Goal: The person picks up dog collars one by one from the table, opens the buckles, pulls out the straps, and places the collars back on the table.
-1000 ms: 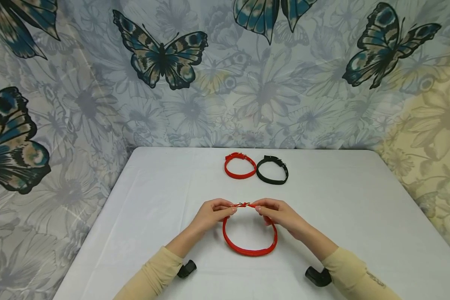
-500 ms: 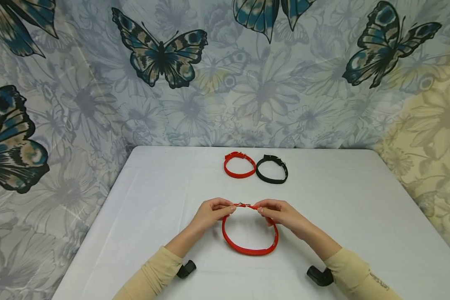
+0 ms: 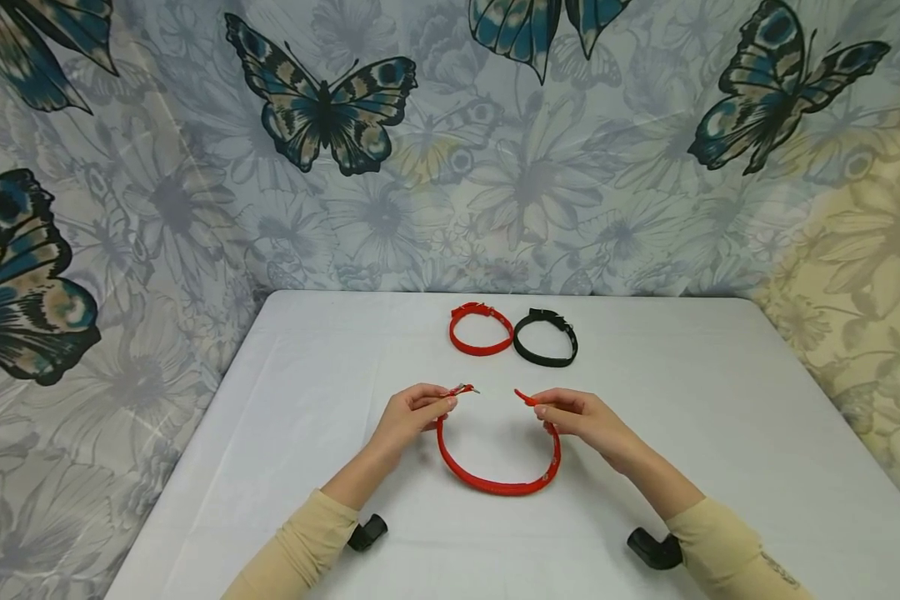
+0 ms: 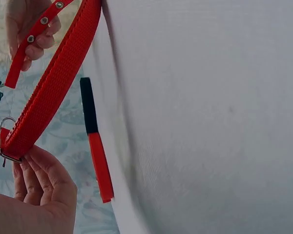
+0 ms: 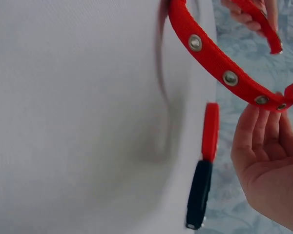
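Note:
A red collar [image 3: 502,488] with metal eyelets hangs in an unfastened loop between both hands, its two ends apart. My left hand [image 3: 412,415] pinches the end that carries the metal buckle and ring; in the left wrist view the buckle [image 4: 10,155] sits by the fingertips. The eyelet end is pinched by my right hand [image 3: 585,417], its tip sticking out toward the left. Eyelets [image 5: 229,78] line that strap in the right wrist view. The collar's lower curve is close over the white table.
Farther back on the white table [image 3: 330,350] lie a smaller red collar [image 3: 480,351] and a black collar [image 3: 546,362], both buckled into rings, side by side. A butterfly-patterned cloth [image 3: 532,208] hangs behind the table. Black wrist devices [image 3: 654,550] sit under the forearms.
The strap end has come out of the buckle. Both hands have moved apart, left hand to the left and right hand to the right, and the loop now gapes at the top.

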Action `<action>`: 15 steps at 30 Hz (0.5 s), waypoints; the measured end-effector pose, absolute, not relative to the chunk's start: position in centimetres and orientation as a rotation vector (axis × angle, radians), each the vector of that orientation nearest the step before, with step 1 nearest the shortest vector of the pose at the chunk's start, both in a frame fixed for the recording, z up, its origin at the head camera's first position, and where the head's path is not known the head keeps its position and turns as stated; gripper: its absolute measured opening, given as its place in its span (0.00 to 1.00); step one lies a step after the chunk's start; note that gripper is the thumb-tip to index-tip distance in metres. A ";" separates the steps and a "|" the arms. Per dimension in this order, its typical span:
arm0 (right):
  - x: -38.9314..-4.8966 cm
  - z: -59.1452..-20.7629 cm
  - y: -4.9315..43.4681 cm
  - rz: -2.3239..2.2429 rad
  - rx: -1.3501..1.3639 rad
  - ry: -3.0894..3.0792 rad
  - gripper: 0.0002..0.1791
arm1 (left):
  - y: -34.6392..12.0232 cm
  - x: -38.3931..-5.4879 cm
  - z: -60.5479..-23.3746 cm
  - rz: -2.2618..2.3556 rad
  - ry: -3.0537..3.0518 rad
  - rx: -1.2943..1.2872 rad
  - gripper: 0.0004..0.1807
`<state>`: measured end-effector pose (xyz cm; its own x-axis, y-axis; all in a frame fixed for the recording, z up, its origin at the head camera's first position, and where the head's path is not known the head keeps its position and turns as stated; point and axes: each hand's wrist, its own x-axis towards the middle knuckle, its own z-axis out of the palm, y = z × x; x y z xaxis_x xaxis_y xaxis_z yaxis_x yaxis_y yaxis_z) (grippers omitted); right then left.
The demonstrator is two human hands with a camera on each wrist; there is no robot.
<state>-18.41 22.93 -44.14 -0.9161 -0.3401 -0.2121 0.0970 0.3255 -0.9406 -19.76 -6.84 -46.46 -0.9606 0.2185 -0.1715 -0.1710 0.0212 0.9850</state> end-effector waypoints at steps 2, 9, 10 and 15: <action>-18.5 -43.8 23.3 -1.629 -0.219 2.246 0.24 | -7.1 -19.9 -46.3 2.038 2.028 0.046 0.17; -18.8 -42.4 25.0 -1.691 -0.192 2.354 0.23 | -7.8 -20.7 -45.6 2.117 2.042 0.016 0.15; -18.9 -42.3 25.3 -1.709 -0.188 2.369 0.24 | -7.9 -20.8 -45.5 2.137 2.039 0.008 0.15; -19.6 -41.9 26.4 -1.806 -0.163 2.427 0.25 | -8.1 -21.7 -45.4 2.237 2.014 -0.053 0.13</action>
